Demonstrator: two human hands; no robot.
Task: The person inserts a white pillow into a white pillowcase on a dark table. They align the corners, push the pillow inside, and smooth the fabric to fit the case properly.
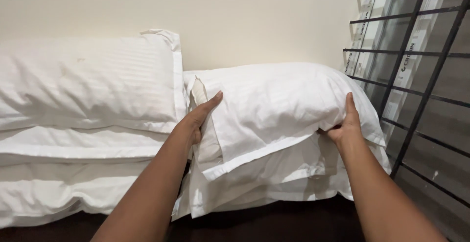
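Seen from above and behind the arms, two bare hands hold a plump white pillow in a faintly striped cotton case with a flat flanged border (279, 102). The left hand (196, 119) presses flat against the pillow's left end, thumb up along the open flap of the case, fingers tucked behind. The right hand (345, 129) grasps the pillow's lower right corner, thumb lying up its face, fingers curled under the flange. This pillow rests on top of a second white pillow of the same kind (274, 183), whose border juts out below and in front. Just beside them on the left stands a taller stack of matching white pillows (88, 124), its top one touching the held pillow's left edge, so little room remains on that side. Behind everything runs a plain cream wall (245, 17), with the pillows against it. Close on the right, a black metal grid of thin bars (416, 85) stands near the pillow's right corner, leaving only a narrow gap. In front, a dark surface (274, 222) lies beneath the pillows.
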